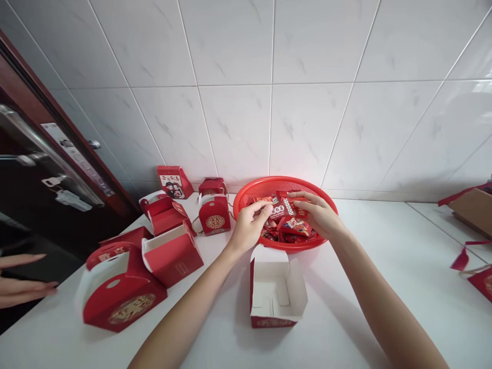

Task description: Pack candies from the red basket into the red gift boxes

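Note:
My left hand (pixel 251 223) reaches over the near left rim of a red plastic basket (pixel 240 197), thumb and fingers pinched on a red candy packet (pixel 282 209) with white lettering. Over the basket's right side, my right hand (pixel 317 212) has its fingers stretched apart above the candies; I see nothing held in it. Several red wrapped candies (pixel 295 226) fill the basket. Just in front of it stands an open gift box (pixel 272 292), red outside and white inside, with its flaps up and nothing in it.
Several red gift boxes (pixel 172 256) stand on the white counter (pixel 215 328) at left, some open-topped. Another person's hand (pixel 25 282) shows at the left edge. A cardboard-coloured box (pixel 474 207) and a red tassel (pixel 460 260) lie at right. A tiled wall (pixel 300 118) rises behind.

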Available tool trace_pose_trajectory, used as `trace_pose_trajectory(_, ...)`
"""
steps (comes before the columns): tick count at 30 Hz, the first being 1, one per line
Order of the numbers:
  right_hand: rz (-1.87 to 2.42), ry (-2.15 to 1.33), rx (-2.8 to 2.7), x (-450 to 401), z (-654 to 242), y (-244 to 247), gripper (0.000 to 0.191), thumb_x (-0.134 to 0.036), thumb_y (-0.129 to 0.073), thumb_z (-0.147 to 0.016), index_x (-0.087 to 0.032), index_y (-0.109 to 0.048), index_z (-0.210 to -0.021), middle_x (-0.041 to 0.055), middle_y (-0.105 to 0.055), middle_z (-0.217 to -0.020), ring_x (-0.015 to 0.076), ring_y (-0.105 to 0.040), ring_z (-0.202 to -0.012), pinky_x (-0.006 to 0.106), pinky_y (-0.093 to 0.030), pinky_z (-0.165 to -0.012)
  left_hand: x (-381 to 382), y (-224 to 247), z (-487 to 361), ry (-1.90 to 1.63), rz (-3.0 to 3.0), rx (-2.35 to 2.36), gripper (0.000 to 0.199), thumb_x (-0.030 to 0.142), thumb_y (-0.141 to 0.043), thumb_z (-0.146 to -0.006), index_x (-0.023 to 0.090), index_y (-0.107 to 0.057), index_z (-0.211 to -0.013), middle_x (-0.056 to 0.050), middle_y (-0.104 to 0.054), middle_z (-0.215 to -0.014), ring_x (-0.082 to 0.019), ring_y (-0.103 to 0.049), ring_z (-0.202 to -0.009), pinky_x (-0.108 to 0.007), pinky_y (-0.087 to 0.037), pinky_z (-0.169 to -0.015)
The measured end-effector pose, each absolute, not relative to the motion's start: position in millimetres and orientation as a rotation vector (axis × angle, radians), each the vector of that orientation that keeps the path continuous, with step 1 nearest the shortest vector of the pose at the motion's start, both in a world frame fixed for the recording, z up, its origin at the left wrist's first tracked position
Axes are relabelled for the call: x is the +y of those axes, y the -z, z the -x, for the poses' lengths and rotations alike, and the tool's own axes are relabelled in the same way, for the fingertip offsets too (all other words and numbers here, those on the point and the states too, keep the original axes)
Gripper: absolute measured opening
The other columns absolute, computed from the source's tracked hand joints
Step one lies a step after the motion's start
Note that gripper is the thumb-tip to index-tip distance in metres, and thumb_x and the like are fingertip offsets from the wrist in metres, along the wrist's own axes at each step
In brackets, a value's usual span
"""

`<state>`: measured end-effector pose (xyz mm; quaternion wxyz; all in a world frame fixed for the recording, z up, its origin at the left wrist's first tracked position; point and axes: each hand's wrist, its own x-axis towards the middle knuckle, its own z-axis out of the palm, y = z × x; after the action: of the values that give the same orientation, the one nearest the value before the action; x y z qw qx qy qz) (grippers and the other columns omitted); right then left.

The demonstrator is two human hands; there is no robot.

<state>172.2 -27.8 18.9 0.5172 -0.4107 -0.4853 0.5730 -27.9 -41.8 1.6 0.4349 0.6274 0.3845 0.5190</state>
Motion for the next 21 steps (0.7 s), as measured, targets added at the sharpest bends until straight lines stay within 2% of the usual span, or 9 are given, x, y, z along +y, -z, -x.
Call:
trace_pose_trajectory(2, 1.034, -1.313, -1.212, -25.4, -180.2, -19.7, 0.042, -0.04, -0.086, -0.064, -0.02, -0.073, -0.099, -0.0005, -0.067, -0.077, 0.0116, -0.057, -0.065, 0.026, -0.048, -0.058, -37.2, 1.1, 29.1, -1.272, -1.484, 0.955, 0.047, 0.06, -0.071, -0.085, 0.016, -0.072, -0.1, -0.005, -0.072, -0.083, -0.018, -0.067, -0.063, -0.033, -0.058, -0.066)
trace_pose_trajectory(4, 1.123, -1.23, -1.241, -22.6, -187.8, -19.2, 0.046, -0.043, -0.084, -0.066, -0.02, -0.071, -0.104, -0.0047, -0.059, -0.064, 0.0088, -0.045, -0.054, 0.024, -0.036, -0.049, -33.3, 3.1, 30.4, -1.279, -1.432, 0.954, 0.045, 0.06, -0.073, -0.082, 0.017, -0.071, -0.096, -0.002, -0.068, -0.077, -0.017, -0.065, -0.062, -0.031, -0.056, -0.065)
trace_pose_trajectory(6, 1.217, -1.136, -1.249, -19.1, -194.8, -17.4, 0.044, -0.045, -0.081, -0.069, -0.02, -0.07, -0.103, -0.0064, -0.055, -0.059, 0.0077, -0.038, -0.049, 0.024, -0.029, -0.047, -30.3, 4.2, 31.6, -1.285, -1.381, 0.944, 0.042, 0.057, -0.076, -0.08, 0.017, -0.07, -0.091, 0.0, -0.065, -0.075, -0.015, -0.064, -0.062, -0.029, -0.055, -0.064)
trace_pose_trajectory(8, 1.281, -1.077, -1.301, -15.4, -201.1, -14.8, 0.037, -0.044, -0.08, -0.071, -0.02, -0.069, -0.097, -0.0062, -0.054, -0.058, 0.0082, -0.038, -0.049, 0.024, -0.029, -0.047, -27.9, 4.2, 32.5, -1.285, -1.31, 0.925, 0.04, 0.054, -0.079, -0.077, 0.017, -0.07, -0.089, 0.001, -0.064, -0.075, -0.013, -0.062, -0.061, -0.027, -0.054, -0.062)
trace_pose_trajectory(11, 1.327, -1.109, -1.481, -10.9, -208.3, -10.3, 0.03, -0.043, -0.077, -0.074, -0.019, -0.072, -0.091, -0.0047, -0.054, -0.058, 0.011, -0.047, -0.053, 0.025, -0.036, -0.048, -25.6, 2.9, 33.5, -1.276, -1.205, 0.882, 0.04, 0.051, -0.083, -0.073, 0.017, -0.072, -0.092, 0.002, -0.065, -0.077, -0.01, -0.06, -0.06, -0.024, -0.052, -0.059)
trace_pose_trajectory(14, 1.394, -1.185, -1.597, -8.4, -211.4, -7.0, 0.029, -0.041, -0.074, -0.08, -0.021, -0.076, -0.101, 0.0004, -0.066, -0.073, 0.0151, -0.059, -0.065, 0.027, -0.048, -0.056, -24.7, 1.3, 33.8, -1.266, -1.164, 0.852, 0.041, 0.049, -0.086, -0.068, 0.018, -0.073, -0.09, 0.002, -0.064, -0.076, -0.01, -0.06, -0.06, -0.023, -0.052, -0.059)
trace_pose_trajectory(16, 1.432, -1.201, -1.603, -7.4, -211.9, -6.0, 0.03, -0.04, -0.071, -0.085, -0.022, -0.077, -0.108, 0.0045, -0.074, -0.096, 0.0176, -0.066, -0.082, 0.028, -0.054, -0.067, -24.2, 1.1, 33.8, -1.257, -1.16, 0.841, 0.039, 0.048, -0.087, -0.067, 0.018, -0.073, -0.087, 0.002, -0.065, -0.076, -0.01, -0.06, -0.059, -0.024, -0.053, -0.061)
trace_pose_trajectory(18, 1.419, -1.212, -1.597, -6.5, -212.5, -5.3, 0.029, -0.036, -0.067, -0.087, -0.023, -0.077, -0.111, 0.0063, -0.073, -0.116, 0.0191, -0.067, -0.096, 0.028, -0.056, -0.077, -23.1, 2.0, 33.7, -1.254, -1.153, 0.841, 0.036, 0.045, -0.086, -0.067, 0.018, -0.074, -0.087, 0.001, -0.067, -0.081, -0.01, -0.06, -0.06, -0.026, -0.054, -0.062)
trace_pose_trajectory(21, 1.343, -1.294, -1.617, -4.6, -214.7, -3.2, 0.033, -0.025, -0.067, -0.083, -0.023, -0.075, -0.115, 0.0069, -0.072, -0.122, 0.019, -0.068, -0.09, 0.031, -0.058, -0.075, -20.9, 4.2, 34.1, -1.265, -1.118, 0.855, 0.03, 0.039, -0.085, -0.067, 0.018, -0.075, -0.086, -0.002, -0.07, -0.091, -0.012, -0.062, -0.066, -0.026, -0.056, -0.064)
